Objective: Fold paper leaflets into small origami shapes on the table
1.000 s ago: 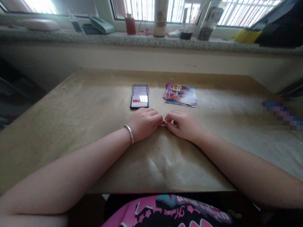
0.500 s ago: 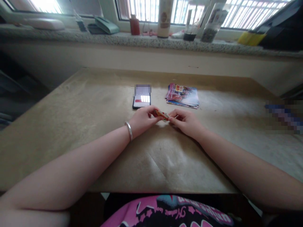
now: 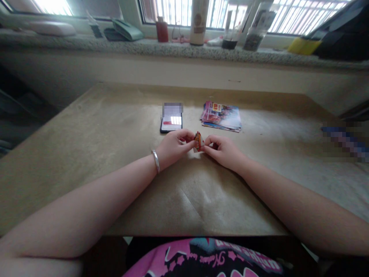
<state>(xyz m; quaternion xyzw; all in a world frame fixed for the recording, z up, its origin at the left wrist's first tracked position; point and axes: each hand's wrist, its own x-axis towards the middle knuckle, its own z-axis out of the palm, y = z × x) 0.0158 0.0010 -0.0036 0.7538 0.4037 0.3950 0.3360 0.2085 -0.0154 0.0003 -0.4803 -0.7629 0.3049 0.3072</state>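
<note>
A small folded piece of printed paper (image 3: 198,142), orange, red and white, is held up just over the table between my hands. My left hand (image 3: 178,147), with a silver bangle at the wrist, pinches its left side between thumb and fingers. On the other side, the thumb and forefinger of my right hand (image 3: 222,150) close on its right edge. Past my left hand lies a phone (image 3: 172,124) with a lit screen. Beyond my right hand rests a stack of glossy printed leaflets (image 3: 221,116).
The table (image 3: 86,161) has a tan cover with creases near me. A blurred blue and pink item (image 3: 344,144) lies at its right edge. Along the stone windowsill (image 3: 161,49) stand a red bottle (image 3: 162,30), a tall pale bottle (image 3: 198,23) and a yellow object (image 3: 304,45).
The folded paper has turned from lying slantwise and flat to standing upright, its pointed top showing. My right fingers have shifted slightly left along its edge.
</note>
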